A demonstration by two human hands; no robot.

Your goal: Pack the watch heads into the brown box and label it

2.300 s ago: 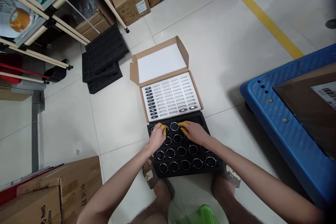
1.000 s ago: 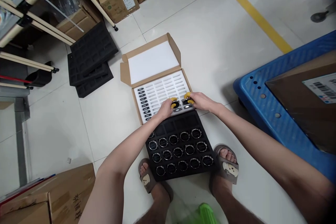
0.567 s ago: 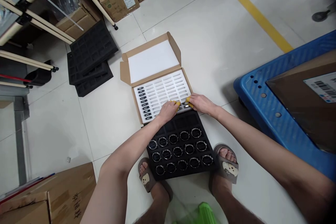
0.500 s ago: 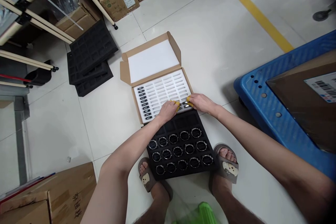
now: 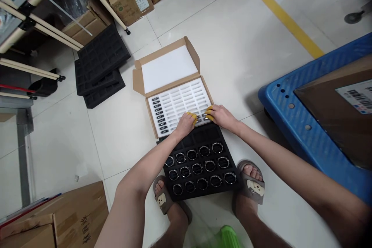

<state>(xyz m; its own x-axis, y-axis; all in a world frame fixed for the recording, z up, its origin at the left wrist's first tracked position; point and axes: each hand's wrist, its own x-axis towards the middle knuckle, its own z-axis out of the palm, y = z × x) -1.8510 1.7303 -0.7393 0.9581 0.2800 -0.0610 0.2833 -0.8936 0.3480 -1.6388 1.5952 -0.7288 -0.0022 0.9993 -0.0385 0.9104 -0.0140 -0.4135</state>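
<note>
My left hand [image 5: 186, 124] and, at its three o'clock, my right hand [image 5: 222, 117] bent half-closed over the white foam [image 5: 180, 102] in the open cardboard box [image 5: 207, 88]. Small metal pieces [image 5: 205, 119] sat in slots between them, at the box's four o'clock; whether either hand had hold of one, I couldn't tell. The black tray [image 5: 200, 136] of round pieces [image 5: 197, 168] lay at five o'clock from the box, the stacked trays [image 5: 101, 54] at ten.

1. Left hand [image 5: 186, 124] hides part of the slotted white foam [image 5: 181, 99]; we cannot tell its grip;
2. left forearm [image 5: 151, 162] covers part of black tray [image 5: 209, 135];
3. green object [image 5: 229, 237] runs off bottom edge.
</note>
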